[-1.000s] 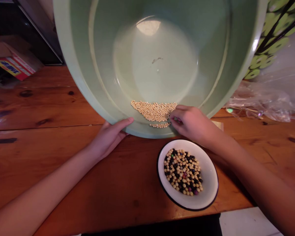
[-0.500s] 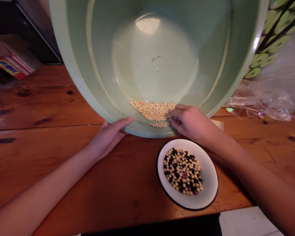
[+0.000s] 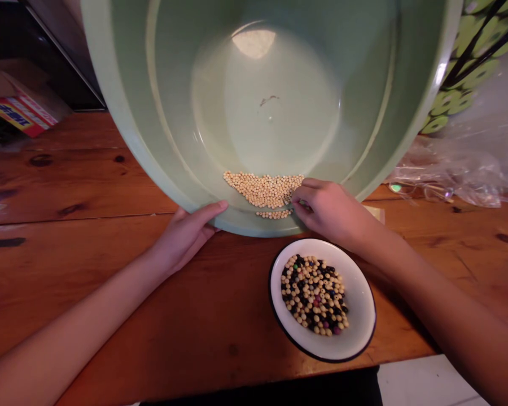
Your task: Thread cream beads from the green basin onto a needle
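Note:
A big pale green basin (image 3: 271, 135) is tilted toward me on the table. My left hand (image 3: 193, 232) grips its near rim, thumb inside and fingers underneath. Pale beads (image 3: 265, 190) are heaped low in the basin, with a short row of them along a ridge just below. At the right end of this heap is my right hand (image 3: 322, 206), its fingers curled together at the beads; what they hold, if anything, is hidden. In front of the basin stands a white bowl (image 3: 359, 304) with a dark rim, holding mixed beads (image 3: 315, 296) in cream, black and a few colours.
The wooden table (image 3: 110, 332) has its near edge close to me. On the left sits an open cardboard box (image 3: 25, 107). Clear plastic bags (image 3: 469, 158) and a pair of glasses (image 3: 421, 192) lie at the right, below green rolls (image 3: 452, 104).

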The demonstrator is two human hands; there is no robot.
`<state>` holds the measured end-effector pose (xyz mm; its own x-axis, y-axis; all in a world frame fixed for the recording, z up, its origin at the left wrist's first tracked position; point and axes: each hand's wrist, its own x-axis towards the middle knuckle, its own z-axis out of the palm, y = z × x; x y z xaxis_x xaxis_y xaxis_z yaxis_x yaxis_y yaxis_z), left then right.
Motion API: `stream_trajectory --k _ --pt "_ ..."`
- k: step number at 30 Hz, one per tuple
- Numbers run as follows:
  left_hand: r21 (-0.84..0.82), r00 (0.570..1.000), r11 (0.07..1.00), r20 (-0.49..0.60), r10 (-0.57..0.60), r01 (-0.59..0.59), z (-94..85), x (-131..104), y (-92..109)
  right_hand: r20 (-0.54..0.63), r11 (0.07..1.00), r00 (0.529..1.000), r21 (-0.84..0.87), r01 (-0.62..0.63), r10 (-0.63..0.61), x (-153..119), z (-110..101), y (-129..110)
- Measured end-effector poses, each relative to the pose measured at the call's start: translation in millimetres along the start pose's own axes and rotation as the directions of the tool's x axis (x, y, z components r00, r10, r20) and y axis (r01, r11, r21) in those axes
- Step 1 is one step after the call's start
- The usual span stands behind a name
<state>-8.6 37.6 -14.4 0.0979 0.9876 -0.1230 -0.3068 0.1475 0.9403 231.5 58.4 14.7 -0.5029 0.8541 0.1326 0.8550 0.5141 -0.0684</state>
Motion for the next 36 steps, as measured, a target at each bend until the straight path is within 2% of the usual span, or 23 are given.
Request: stream_trajectory --k 18,29,36 --pt "-0.004 1.000 1.000 -0.011 -0.001 0.001 -0.2 0.9 -0.7 0.007 0.986 1.000 -0.167 -0.002 0.003 -0.8 -0.7 -2.6" --pt "0.019 1.000 1.000 -0.007 0.008 -0.007 0.2 -0.3 0.4 -0.013 0.948 0.999 -0.313 -0.053 0.052 -0.6 -2.7 -4.9" --pt "0.009 1.000 1.000 -0.002 0.007 -0.007 -0.1 -0.1 -0.1 -0.002 0.948 0.998 -0.312 -0.055 0.057 -2.5 -4.6 -4.2"
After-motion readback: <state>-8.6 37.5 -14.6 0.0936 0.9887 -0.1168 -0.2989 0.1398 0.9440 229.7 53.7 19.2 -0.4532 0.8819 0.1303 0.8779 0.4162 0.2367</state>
